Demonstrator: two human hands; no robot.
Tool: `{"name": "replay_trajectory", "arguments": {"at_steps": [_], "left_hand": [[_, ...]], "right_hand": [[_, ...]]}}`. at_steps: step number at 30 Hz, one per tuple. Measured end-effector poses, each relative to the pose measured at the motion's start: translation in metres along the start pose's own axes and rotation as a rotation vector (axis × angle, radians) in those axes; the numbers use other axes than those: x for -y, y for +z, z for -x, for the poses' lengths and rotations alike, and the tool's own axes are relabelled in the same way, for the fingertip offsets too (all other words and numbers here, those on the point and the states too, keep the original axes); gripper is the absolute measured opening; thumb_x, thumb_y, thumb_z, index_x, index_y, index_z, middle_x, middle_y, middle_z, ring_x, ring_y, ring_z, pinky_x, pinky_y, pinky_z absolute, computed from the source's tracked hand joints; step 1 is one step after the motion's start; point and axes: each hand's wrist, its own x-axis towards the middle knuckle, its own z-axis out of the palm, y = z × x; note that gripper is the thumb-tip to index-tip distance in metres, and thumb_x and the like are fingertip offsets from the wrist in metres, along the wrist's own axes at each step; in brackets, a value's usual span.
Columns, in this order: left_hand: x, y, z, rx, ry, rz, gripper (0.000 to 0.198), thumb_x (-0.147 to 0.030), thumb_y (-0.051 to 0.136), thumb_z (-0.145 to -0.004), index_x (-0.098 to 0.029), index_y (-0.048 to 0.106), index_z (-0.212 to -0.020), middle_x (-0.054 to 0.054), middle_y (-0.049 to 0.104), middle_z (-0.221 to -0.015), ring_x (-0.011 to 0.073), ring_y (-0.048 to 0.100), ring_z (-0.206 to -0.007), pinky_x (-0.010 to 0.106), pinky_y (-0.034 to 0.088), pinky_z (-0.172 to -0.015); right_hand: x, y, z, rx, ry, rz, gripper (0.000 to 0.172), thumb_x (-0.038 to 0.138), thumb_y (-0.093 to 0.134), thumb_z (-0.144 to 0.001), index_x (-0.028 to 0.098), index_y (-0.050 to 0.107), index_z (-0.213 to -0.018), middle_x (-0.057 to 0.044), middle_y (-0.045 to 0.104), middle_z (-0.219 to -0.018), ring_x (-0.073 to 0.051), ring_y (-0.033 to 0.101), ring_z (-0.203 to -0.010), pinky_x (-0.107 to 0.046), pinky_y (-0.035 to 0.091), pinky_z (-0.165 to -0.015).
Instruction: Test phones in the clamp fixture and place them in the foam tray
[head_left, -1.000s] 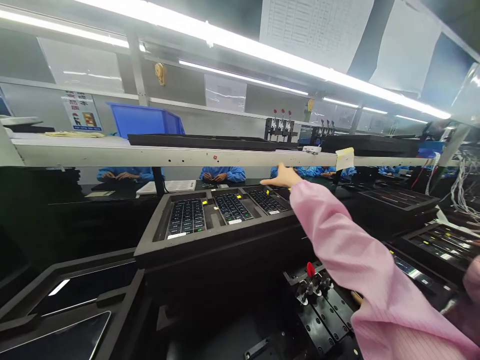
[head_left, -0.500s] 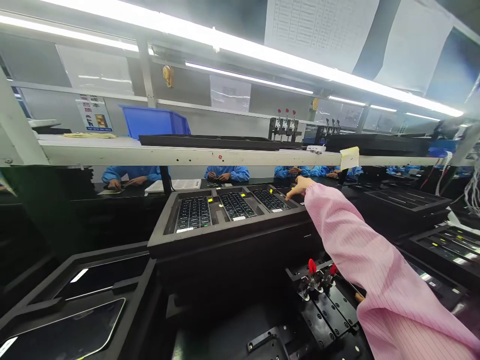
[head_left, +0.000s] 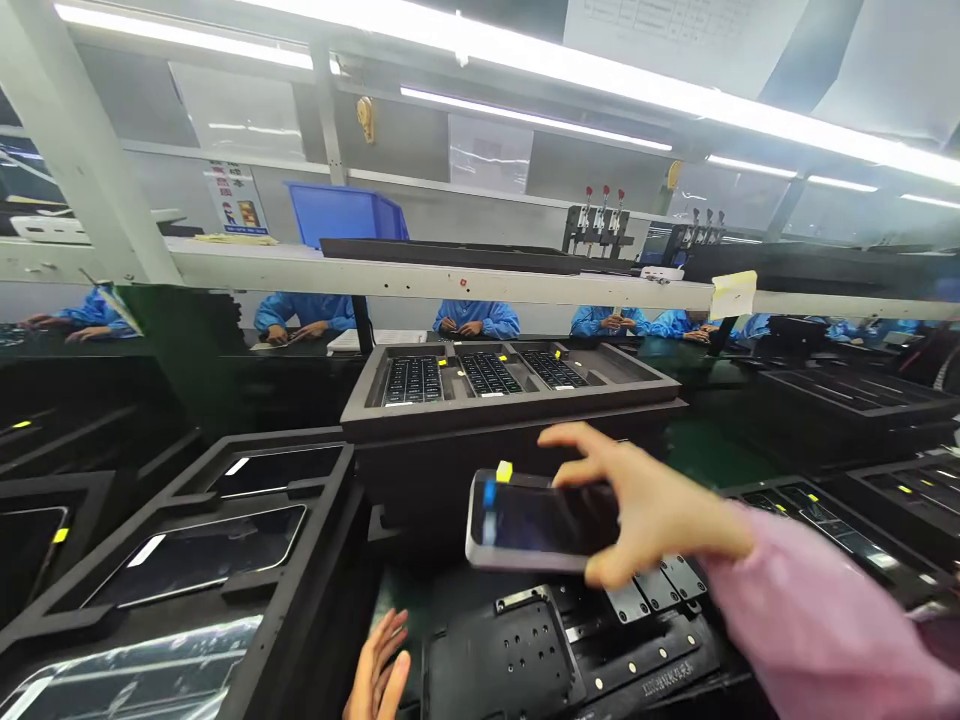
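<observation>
OK, the right hand (head_left: pixel 645 505) is clamped on a phone (head_left: pixel 540 525) by its right end, thumb over the far edge and fingers under the near one. The phone is roughly level, screen up, with a yellow tab (head_left: pixel 504 470) at its far left corner. It sits in the air above the black fixture (head_left: pixel 510 660), just in front of the front wall of the raised foam tray (head_left: pixel 510 415); the gap to that wall looks small. The phone's left end is free, with open room towards the low tray (head_left: pixel 300 600) on the left, which holds other phones. The left hand (head_left: pixel 379 670) is low at the frame's bottom, fingers loose and empty, just beside the fixture's left edge. The shelf rail (head_left: pixel 450 282) runs overhead, well clear.
</observation>
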Motion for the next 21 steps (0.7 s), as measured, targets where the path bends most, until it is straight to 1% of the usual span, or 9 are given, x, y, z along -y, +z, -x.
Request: {"name": "replay_trajectory", "arguments": {"at_steps": [2, 4, 5, 7, 9, 12, 17, 19, 21], "left_hand": [[-0.015, 0.001, -0.001, 0.064, -0.014, 0.006, 0.056, -0.056, 0.052, -0.078, -0.024, 0.046, -0.123, 0.006, 0.056, -0.125, 0.0274, 0.050, -0.117, 0.044, 0.038, -0.101], [-0.028, 0.002, -0.006, 0.146, -0.003, -0.041, 0.051, -0.054, 0.051, -0.080, -0.023, 0.051, -0.120, 0.005, 0.055, -0.127, 0.0261, 0.046, -0.121, 0.043, 0.033, -0.105], [-0.033, 0.003, -0.008, 0.185, 0.010, -0.080, 0.048, -0.052, 0.050, -0.081, -0.022, 0.055, -0.117, 0.005, 0.056, -0.126, 0.0254, 0.044, -0.122, 0.042, 0.031, -0.106], [-0.041, 0.006, -0.015, 0.254, 0.052, -0.170, 0.043, -0.049, 0.046, -0.083, -0.021, 0.059, -0.113, 0.004, 0.058, -0.124, 0.0242, 0.045, -0.122, 0.040, 0.030, -0.106], [-0.046, 0.011, -0.020, 0.322, 0.086, -0.241, 0.040, -0.046, 0.045, -0.085, -0.021, 0.062, -0.110, 0.004, 0.062, -0.119, 0.0231, 0.051, -0.117, 0.037, 0.037, -0.101], [-0.053, 0.019, -0.023, 0.391, 0.111, -0.309, 0.033, -0.043, 0.047, -0.084, -0.021, 0.067, -0.101, 0.004, 0.067, -0.107, 0.0227, 0.059, -0.103, 0.034, 0.045, -0.091], [-0.064, 0.030, -0.022, 0.465, 0.178, -0.383, 0.031, -0.043, 0.049, -0.083, -0.020, 0.070, -0.081, 0.004, 0.070, -0.086, 0.0210, 0.063, -0.086, 0.030, 0.047, -0.080], [-0.066, 0.032, -0.021, 0.478, 0.203, -0.404, 0.032, -0.043, 0.048, -0.083, -0.020, 0.069, -0.075, 0.004, 0.069, -0.082, 0.0202, 0.062, -0.082, 0.029, 0.048, -0.078], [-0.066, 0.033, -0.021, 0.482, 0.223, -0.421, 0.032, -0.042, 0.048, -0.083, -0.020, 0.068, -0.073, 0.004, 0.068, -0.081, 0.0199, 0.062, -0.081, 0.029, 0.047, -0.078]], "right_hand": [[-0.011, 0.065, 0.011, 0.063, -0.070, 0.089, 0.099, 0.030, 0.078, -0.038, 0.034, 0.035, -0.127, 0.002, 0.063, -0.099, -0.022, 0.061, -0.080, -0.038, 0.044, -0.086], [-0.031, 0.120, 0.011, 0.128, -0.095, 0.147, 0.102, 0.032, 0.078, -0.035, 0.034, 0.034, -0.127, 0.002, 0.062, -0.097, -0.023, 0.060, -0.085, -0.051, 0.026, -0.101], [-0.042, 0.141, 0.009, 0.158, -0.110, 0.171, 0.102, 0.032, 0.077, -0.036, 0.033, 0.033, -0.128, 0.001, 0.062, -0.097, -0.023, 0.059, -0.086, -0.054, 0.019, -0.103], [-0.063, 0.170, 0.003, 0.195, -0.121, 0.209, 0.103, 0.033, 0.077, -0.039, 0.031, 0.029, -0.130, 0.000, 0.061, -0.098, -0.024, 0.058, -0.091, -0.057, 0.010, -0.104], [-0.077, 0.184, -0.002, 0.219, -0.129, 0.225, 0.102, 0.034, 0.076, -0.042, 0.030, 0.026, -0.131, -0.001, 0.061, -0.100, -0.025, 0.057, -0.094, -0.058, 0.006, -0.103], [-0.087, 0.189, -0.004, 0.245, -0.135, 0.218, 0.102, 0.035, 0.077, -0.044, 0.030, 0.024, -0.132, -0.003, 0.060, -0.104, -0.025, 0.056, -0.096, -0.060, 0.005, -0.103], [-0.094, 0.187, 0.001, 0.310, -0.179, 0.199, 0.100, 0.039, 0.075, -0.054, 0.033, 0.019, -0.136, -0.006, 0.057, -0.112, -0.026, 0.052, -0.106, -0.062, 0.008, -0.101], [-0.094, 0.186, 0.002, 0.311, -0.187, 0.243, 0.098, 0.041, 0.074, -0.056, 0.034, 0.018, -0.137, -0.007, 0.056, -0.116, -0.027, 0.049, -0.109, -0.064, 0.007, -0.100], [-0.092, 0.185, 0.002, 0.303, -0.201, 0.336, 0.099, 0.043, 0.074, -0.057, 0.033, 0.017, -0.137, -0.007, 0.058, -0.113, -0.028, 0.050, -0.107, -0.066, 0.006, -0.099]]}}
